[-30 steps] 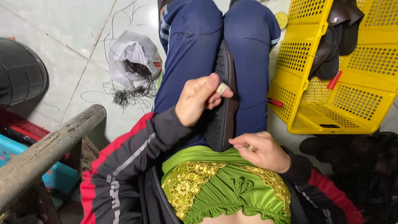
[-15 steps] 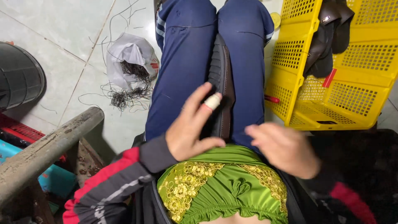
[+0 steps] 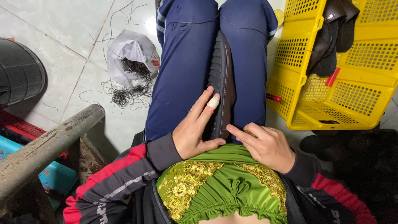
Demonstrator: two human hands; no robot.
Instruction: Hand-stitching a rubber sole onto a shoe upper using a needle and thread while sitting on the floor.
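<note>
Nearest to us, our left hand (image 3: 195, 132) lies flat with its fingers spread and relaxed, the palm against the heel end of a dark shoe (image 3: 222, 87) and one taped finger (image 3: 212, 102) resting along its side; nothing is clenched. Our right hand (image 3: 265, 145) sits just beside it on the right thigh, fingers loosely curled and pointing at the shoe's heel, touching it or very nearly so; we cannot tell which. Neither hand actually grips anything.

The shoe is wedged on edge between our knees, over blue trousers (image 3: 182, 74), sole turned to the left. We judge it light and easy to lift with one hand. The ridged rubber sole looks stiff and should not slip, while the brown upper looks smoother and softer and would give under pressure. The best hold seems to be around the heel, or pinching sole and upper together at the middle.

It is slim and low, with a black grooved sole and a dark brown side.

Farther out, a yellow basket (image 3: 356, 95) holds more dark shoes (image 3: 331, 37), and a white bag (image 3: 130, 56) spills black thread (image 3: 124, 93) on the tiled floor (image 3: 62, 25).
</note>
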